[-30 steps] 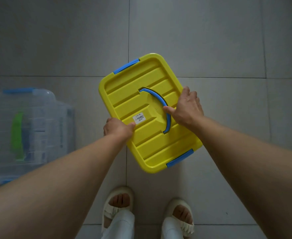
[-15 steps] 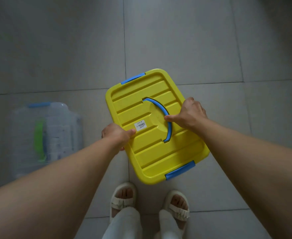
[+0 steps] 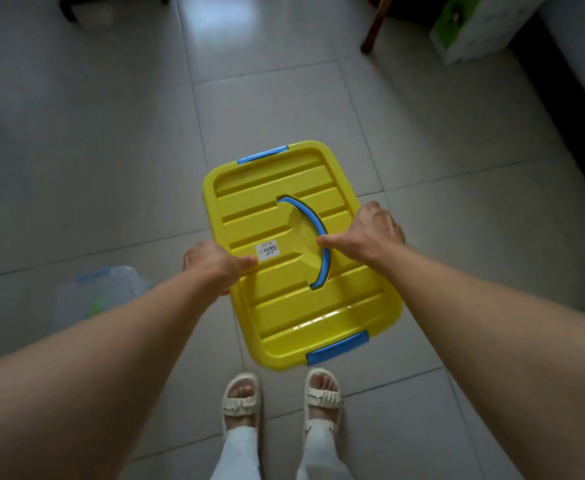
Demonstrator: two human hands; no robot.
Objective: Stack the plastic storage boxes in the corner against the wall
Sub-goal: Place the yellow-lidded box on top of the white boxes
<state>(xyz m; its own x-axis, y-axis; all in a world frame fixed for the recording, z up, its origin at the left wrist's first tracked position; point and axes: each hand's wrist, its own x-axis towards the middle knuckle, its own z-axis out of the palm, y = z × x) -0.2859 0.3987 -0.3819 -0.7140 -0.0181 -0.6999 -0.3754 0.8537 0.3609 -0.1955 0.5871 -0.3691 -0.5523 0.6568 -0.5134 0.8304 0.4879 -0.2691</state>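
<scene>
— Start at the fingers: what are they doing?

— The left hand grips the left long edge of the yellow storage box; its thumb lies flat on the lid beside the white barcode label, and the other fingers curl under the rim, out of sight. The right hand grips the opposite long edge, thumb stretched onto the lid and touching the blue handle, the remaining fingers wrapped over the side (only the knuckles show).

— And the box itself?

— Held off the floor between both hands, lid up, turned a little askew to the tile lines. Its ribbed lid carries the curved blue handle lying flat in the middle recess, with one blue clasp on the far short edge and another on the near short edge. The near end hangs above the person's feet in pale sandals.

— Any other box?

— A clear storage box with a blue clasp and something green inside sits on the floor to the left, partly hidden behind the left forearm, well apart from the yellow one.

— Farther out?

— Toward the far right corner of the floor stand a white-and-green carton and a brown wooden leg; a dark strip runs down the right edge (too dim to identify).
</scene>
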